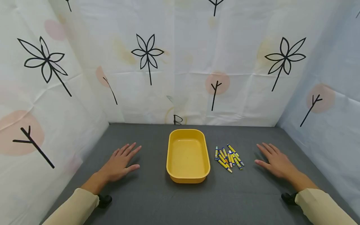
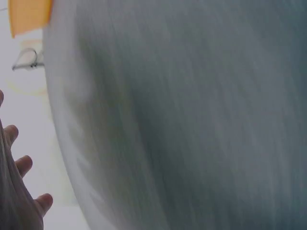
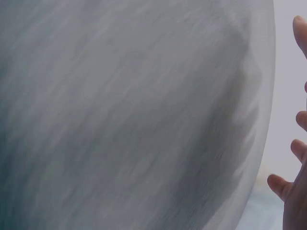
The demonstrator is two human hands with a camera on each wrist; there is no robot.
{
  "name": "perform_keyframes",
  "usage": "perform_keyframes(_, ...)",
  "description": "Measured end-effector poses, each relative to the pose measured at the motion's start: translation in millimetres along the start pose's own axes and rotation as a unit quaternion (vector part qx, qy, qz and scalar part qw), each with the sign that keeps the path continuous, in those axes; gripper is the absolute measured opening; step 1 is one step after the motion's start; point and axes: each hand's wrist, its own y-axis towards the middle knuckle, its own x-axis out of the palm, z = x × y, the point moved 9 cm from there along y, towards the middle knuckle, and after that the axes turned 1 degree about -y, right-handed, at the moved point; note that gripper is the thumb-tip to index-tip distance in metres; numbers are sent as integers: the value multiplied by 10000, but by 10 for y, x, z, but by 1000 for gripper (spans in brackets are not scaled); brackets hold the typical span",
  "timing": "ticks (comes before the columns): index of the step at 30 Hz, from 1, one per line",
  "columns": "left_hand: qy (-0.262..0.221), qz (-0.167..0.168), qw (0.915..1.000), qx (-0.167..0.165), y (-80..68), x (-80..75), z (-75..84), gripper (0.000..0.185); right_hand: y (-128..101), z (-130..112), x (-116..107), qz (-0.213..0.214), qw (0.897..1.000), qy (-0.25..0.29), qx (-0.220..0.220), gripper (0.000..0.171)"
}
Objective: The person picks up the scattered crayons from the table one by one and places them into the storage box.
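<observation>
A yellow plastic tub (image 1: 187, 178) stands empty in the middle of the grey table (image 1: 157, 203). Just right of it lies a small heap of several crayons (image 1: 228, 157) with yellow and blue wrappers. My left hand (image 1: 121, 162) rests flat on the table left of the tub, fingers straight and spread, holding nothing. My right hand (image 1: 274, 160) lies flat to the right of the crayons, also empty. In the left wrist view only blurred grey table, a corner of the tub (image 2: 28, 14) and my fingertips (image 2: 21, 165) show. The right wrist view shows blurred table and fingertips (image 3: 297, 148).
White cloth walls (image 1: 180, 62) printed with black flowers and pink dots close in the table at the back and on both sides. A black wrist-camera strap (image 1: 104, 200) sits at each cream sleeve.
</observation>
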Motion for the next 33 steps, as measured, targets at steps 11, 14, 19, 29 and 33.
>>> perform_keyframes(11,-1176,29,9931,-21,273,240,354,71,303,-205,-7,192,9981,585,44,72)
perform_keyframes(14,-1474,55,9890,-106,348,283,431,70,362,-241,2,253,9968,745,127,71)
perform_keyframes(19,-1963,155,9799,-320,490,319,532,68,499,-346,22,277,9942,1021,189,67)
perform_keyframes(29,-3446,266,9360,-664,652,369,603,69,774,-542,127,275,9862,1553,513,53)
perform_keyframes(33,-3838,62,9185,-947,673,410,627,70,826,-591,186,133,9837,1691,594,49)
